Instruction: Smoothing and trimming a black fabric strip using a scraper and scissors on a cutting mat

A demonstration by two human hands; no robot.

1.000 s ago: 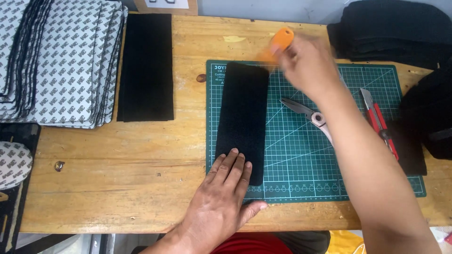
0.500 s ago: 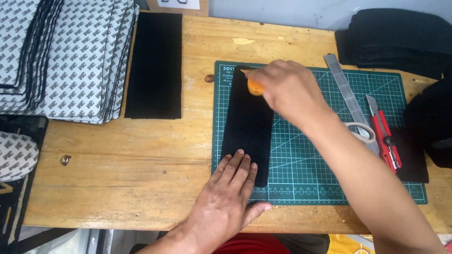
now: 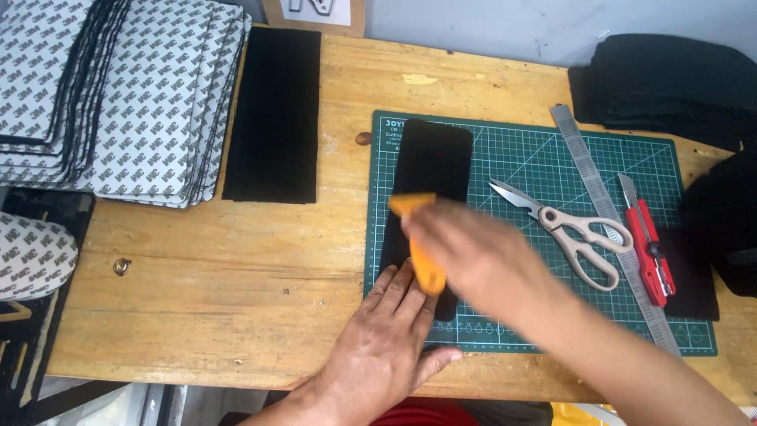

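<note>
- Here, the left hand (image 3: 386, 347) lies flat, palm down and fingers together, pressing the near end of the black strip (image 3: 430, 177) on the green cutting mat (image 3: 536, 150); it grips nothing.
- The right hand (image 3: 481, 256) is closed round an orange tool (image 3: 422, 244), held across the strip just above the left fingertips.
- The right hand is smeared by motion, so its fingers and the exact shape of the tool are hard to make out; whether the tool's edge touches the strip I cannot tell.
- The strip's lower part is hidden under both hands, and both forearms run off the bottom edge.
- The strip is a long matte black rectangle, lying lengthwise along the mat's left side, its far end flat and free.
- Half a second ago the right hand and tool were at the strip's far end; now they sit near its near end, while the left hand has kept its place.
- Right of the strip on the mat lie beige-handled scissors (image 3: 568, 229), blades open, then a steel ruler (image 3: 599, 197) set slantwise and a red utility knife (image 3: 650, 244) beside it.
- On the wooden table (image 3: 236, 268) left of the mat lies another black sheet (image 3: 272, 114), with stacks of patterned grey-and-white sheets (image 3: 142, 102) beyond it, cut off at the left edge.
- Dark folded material (image 3: 670, 83) fills the far right corner, partly out of view.
</note>
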